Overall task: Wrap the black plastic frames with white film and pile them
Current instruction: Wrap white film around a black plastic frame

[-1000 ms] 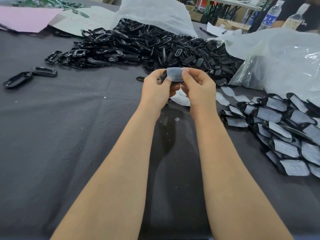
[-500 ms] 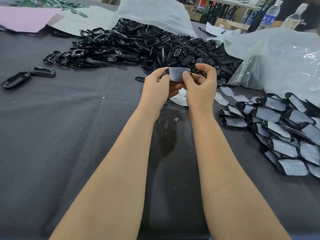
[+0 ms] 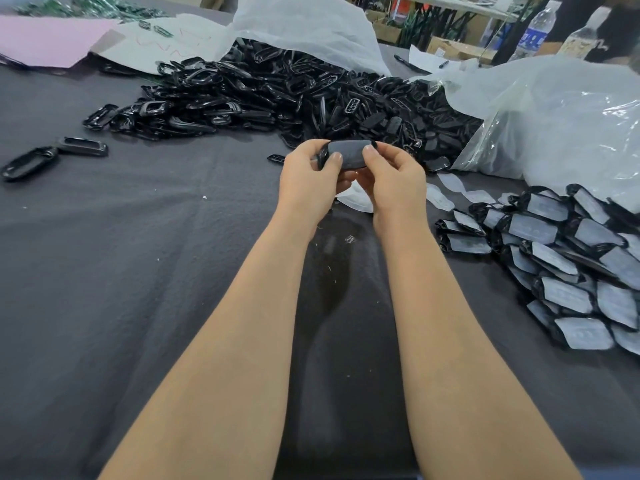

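The left hand [image 3: 308, 181] and right hand [image 3: 394, 183] are pinching the black frame [image 3: 323, 158]; the white film [image 3: 349, 152], upright before, is now lying flat across it, probably nearly wrapped.

Your worktop [image 3: 104, 271] is covered in dark grey fabric, matt and slightly fuzzy. The heap of bare frames [image 3: 294, 95] is glossy black plastic. The frame [image 3: 323, 155] you hold, in front of that heap, has a dull, milky film [image 3: 349, 154] over its face. Right of the heap the clear bag [image 3: 554, 126] is shiny, crinkled plastic; left of it the pink sheet [image 3: 45, 39] looks like matt paper.
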Demonstrator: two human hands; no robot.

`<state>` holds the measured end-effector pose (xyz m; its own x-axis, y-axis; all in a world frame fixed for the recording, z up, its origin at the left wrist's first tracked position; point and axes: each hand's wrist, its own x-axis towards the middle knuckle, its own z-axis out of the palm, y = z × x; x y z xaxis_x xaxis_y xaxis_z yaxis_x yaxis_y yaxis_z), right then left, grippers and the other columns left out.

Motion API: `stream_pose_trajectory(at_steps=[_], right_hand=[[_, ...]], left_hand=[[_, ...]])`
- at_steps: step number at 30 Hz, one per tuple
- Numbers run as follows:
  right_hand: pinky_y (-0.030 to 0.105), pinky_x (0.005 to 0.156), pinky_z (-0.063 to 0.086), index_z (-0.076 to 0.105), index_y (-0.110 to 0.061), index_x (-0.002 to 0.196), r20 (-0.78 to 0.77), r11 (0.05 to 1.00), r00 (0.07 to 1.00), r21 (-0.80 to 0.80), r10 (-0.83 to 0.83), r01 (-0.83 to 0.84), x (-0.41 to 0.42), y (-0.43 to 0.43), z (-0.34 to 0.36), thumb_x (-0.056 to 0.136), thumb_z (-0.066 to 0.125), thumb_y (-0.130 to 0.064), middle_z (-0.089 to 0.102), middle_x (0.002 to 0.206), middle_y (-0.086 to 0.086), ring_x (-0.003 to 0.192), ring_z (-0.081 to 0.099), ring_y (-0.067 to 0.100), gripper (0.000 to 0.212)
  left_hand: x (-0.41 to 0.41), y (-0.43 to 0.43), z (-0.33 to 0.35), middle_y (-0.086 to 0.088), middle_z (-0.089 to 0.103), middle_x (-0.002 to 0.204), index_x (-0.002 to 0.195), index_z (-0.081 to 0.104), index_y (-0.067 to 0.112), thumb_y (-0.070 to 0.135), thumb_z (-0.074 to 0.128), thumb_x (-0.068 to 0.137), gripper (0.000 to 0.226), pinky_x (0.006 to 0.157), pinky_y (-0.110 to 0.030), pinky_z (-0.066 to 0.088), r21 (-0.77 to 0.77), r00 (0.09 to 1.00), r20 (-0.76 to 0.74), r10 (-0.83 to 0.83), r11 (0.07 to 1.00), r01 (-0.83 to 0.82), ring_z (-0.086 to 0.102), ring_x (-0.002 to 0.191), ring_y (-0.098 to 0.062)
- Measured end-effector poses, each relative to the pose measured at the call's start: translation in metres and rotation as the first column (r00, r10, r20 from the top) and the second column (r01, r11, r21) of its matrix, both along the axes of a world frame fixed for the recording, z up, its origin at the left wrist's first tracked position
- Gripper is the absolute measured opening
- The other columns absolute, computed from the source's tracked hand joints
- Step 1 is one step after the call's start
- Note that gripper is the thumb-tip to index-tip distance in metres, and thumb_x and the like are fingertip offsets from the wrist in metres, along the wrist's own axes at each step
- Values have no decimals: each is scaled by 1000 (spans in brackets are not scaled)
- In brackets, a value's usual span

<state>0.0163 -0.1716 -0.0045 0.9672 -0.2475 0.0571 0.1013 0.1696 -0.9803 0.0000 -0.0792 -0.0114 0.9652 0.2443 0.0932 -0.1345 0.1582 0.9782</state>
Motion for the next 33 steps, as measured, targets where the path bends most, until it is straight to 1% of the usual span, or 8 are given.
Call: stream_pose_trajectory(at_steps=[5, 11, 16, 19, 25, 28, 31, 33], right_hand=[[25, 69, 56, 58, -13, 86, 50, 979, 997, -189, -64, 72, 0, 0, -1, 91, 58, -5, 61, 78, 0, 70, 61, 12, 10], [24, 70, 54, 55, -17, 79, 43, 976, 997, -207, -62, 69, -1, 1, -1, 90, 57, -3, 59, 74, -2, 61, 58, 7, 19], [21, 66, 54, 58, -18, 82, 10, 991, 1000, -130, -17, 18, -2, 0, 0, 92, 57, -5, 62, 80, 4, 69, 60, 13, 17], [18, 61, 51, 61, -15, 89, -24, 994, 1000, -109, -3, 0, -1, -1, 0, 95, 54, -10, 62, 81, 2, 67, 58, 10, 10], [19, 58, 46, 59, -17, 85, -108, 997, 992, 31, 71, -68, 2, -1, 1, 97, 51, -14, 60, 79, 2, 66, 55, 10, 15], [23, 62, 51, 59, -15, 85, -71, 995, 997, -97, 30, -37, 1, 1, -1, 96, 53, -12, 62, 78, 4, 68, 61, 14, 13], [41, 85, 54, 57, -19, 84, 19, 941, 998, -333, -63, 66, -2, 3, -3, 90, 61, -13, 63, 81, 2, 82, 66, 24, 9], [46, 89, 52, 54, -17, 90, 60, 918, 994, -381, -95, 111, -4, 4, -2, 88, 63, -13, 64, 83, 3, 90, 66, 28, 10]], left_hand=[[1, 0, -1, -5, 69, 93, 91, 56, 23, 3, 51, 95, 21, 74, -23, 58, 126, 1000, 7, 22, 992, -23, 69, 74, -11], [1, 0, -2, -3, 69, 87, 89, 57, 23, 3, 51, 93, 21, 67, -19, 56, 140, 999, 15, 32, 990, -33, 69, 68, -6], [4, 1, -3, -6, 70, 87, 98, 59, 16, 8, 53, 95, 10, 69, -23, 58, 87, 999, -31, 39, 995, -37, 70, 70, -11], [4, 1, -3, -1, 69, 83, 99, 58, 16, 8, 51, 97, 11, 64, -17, 55, 59, 998, -41, 46, 997, -43, 69, 66, -5], [3, 1, -1, -5, 68, 87, 104, 59, 10, 6, 50, 98, 12, 62, -15, 54, -13, 997, -66, 36, 999, -37, 68, 65, -5], [3, 1, -2, -4, 67, 85, 102, 59, 9, 4, 50, 97, 12, 62, -15, 54, -53, 996, -78, 43, 997, -47, 68, 62, -4], [5, 2, -3, -5, 68, 85, 104, 60, 8, 3, 50, 97, 13, 65, -16, 55, -73, 995, -83, 54, 995, -60, 69, 65, -6], [5, 2, -3, -5, 68, 88, 102, 60, 10, 4, 51, 96, 12, 69, -18, 57, -48, 995, -82, 61, 997, -65, 70, 69, -7]])
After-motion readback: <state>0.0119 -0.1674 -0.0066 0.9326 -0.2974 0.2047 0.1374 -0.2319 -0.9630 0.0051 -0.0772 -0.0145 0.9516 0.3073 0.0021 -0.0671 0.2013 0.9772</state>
